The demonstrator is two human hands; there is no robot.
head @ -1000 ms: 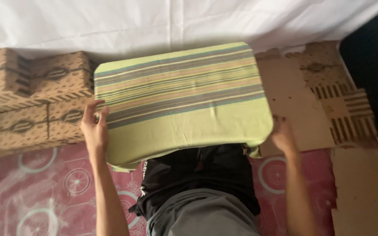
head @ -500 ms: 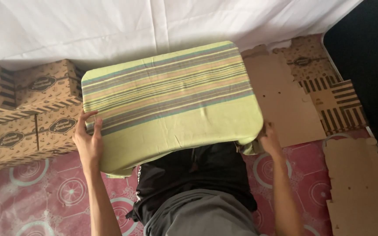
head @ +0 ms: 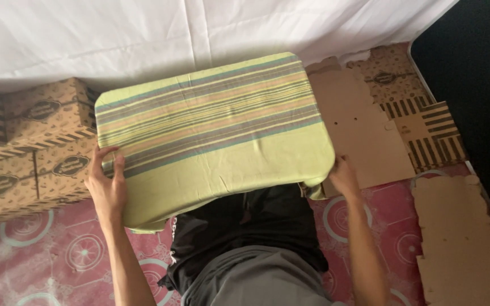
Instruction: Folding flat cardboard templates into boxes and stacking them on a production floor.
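A rectangular cushion in a light green cover with pink, blue and grey stripes (head: pixel 211 130) is held level in front of my body, above my dark-clothed lap. My left hand (head: pixel 107 187) grips its near left edge, fingers over the top. My right hand (head: pixel 344 177) holds the near right corner from below, where a fold of the cover hangs down. The cushion hides most of what lies under it.
A white sheet (head: pixel 199 28) stretches across the top. Stacked printed cardboard boxes (head: pixel 29 153) stand at the left. Flattened cardboard pieces (head: pixel 381 124) lie at the right, another cardboard sheet (head: pixel 460 238) at the lower right. A red patterned floor mat (head: pixel 58 255) is underneath.
The cushion, with both hands on its ends, has shifted a little to the left in the view. The grip of each hand looks the same.
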